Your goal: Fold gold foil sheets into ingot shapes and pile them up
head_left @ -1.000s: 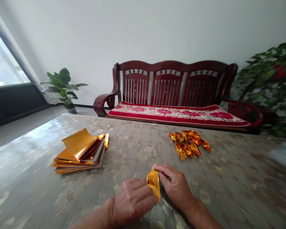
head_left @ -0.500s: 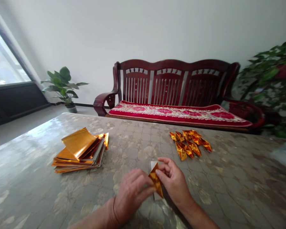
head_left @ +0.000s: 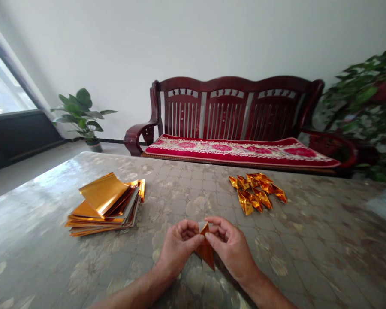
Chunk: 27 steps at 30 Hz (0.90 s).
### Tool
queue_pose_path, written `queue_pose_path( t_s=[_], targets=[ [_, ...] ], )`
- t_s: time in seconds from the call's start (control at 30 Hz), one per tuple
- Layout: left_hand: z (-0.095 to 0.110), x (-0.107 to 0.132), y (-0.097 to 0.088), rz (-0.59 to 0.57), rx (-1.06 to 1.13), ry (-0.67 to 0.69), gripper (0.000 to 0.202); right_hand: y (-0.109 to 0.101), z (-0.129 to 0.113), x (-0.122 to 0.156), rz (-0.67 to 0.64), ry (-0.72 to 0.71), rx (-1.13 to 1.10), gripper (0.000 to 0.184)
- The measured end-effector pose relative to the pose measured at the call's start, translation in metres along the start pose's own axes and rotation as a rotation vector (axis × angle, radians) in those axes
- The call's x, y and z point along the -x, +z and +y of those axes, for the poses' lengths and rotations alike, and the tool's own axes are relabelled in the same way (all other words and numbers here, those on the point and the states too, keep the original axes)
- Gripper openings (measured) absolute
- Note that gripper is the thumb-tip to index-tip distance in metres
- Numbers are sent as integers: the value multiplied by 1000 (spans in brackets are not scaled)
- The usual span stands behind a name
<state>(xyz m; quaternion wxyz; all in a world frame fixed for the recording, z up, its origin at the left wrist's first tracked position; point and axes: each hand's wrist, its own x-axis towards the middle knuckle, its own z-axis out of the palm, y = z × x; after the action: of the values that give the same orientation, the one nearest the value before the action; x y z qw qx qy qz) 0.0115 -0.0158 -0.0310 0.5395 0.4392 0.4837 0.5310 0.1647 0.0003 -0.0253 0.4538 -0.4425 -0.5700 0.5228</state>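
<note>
Now, left hand (head_left: 176,245): fingers closed on the foil piece (head_left: 206,254), at its top corner.
right hand (head_left: 232,248): pinched the same corner, holding the fold tight.
foil piece: at bench (head_left: 309,240) front edge, middle.

Top of the folded gold foil (head_left: 206,255) behind fingertips of left hand (head_left: 176,249) and right hand (head_left: 233,249); forearms (head_left: 131,292) past bottom edge.

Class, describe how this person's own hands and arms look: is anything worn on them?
The left hand and right hand are bare: no gloves, and no ring or watch shows. The left forearm and right forearm are bare too, no sleeves in view.
</note>
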Motion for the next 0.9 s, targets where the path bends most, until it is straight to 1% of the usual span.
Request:
queue_pose_path(
  t_s=[0.1,0.17,0.23,0.3,0.4,0.53,0.6,0.67,0.8,0.9],
  targets=[
    [-2,1,0,32,-42,24,28,1,0,-1,-1,1,5,26],
    [-3,3,-1,46,-115,66,21,1,-1,-1,-1,-3,-2,23],
    [-2,5,-1,65,-213,132,13,2,-3,-1,-2,23,-19,25],
    [0,7,-2,70,-305,205,7,2,-5,-1,-6,83,-38,29],
    [3,10,-2,61,-397,296,7,1,-6,0,-11,143,-32,31],
    [6,11,-2,38,-496,383,8,-2,-6,1,-2,109,14,26],
    [7,11,-2,18,-524,394,11,-3,-5,0,4,76,42,22],
    [8,11,-2,9,-539,372,14,-4,-5,0,9,59,64,20],
    [9,11,-2,17,-571,312,19,-4,-5,1,-10,103,43,24],
    [8,10,-2,20,-593,280,15,-4,-4,1,-39,130,9,28]
  ],
)
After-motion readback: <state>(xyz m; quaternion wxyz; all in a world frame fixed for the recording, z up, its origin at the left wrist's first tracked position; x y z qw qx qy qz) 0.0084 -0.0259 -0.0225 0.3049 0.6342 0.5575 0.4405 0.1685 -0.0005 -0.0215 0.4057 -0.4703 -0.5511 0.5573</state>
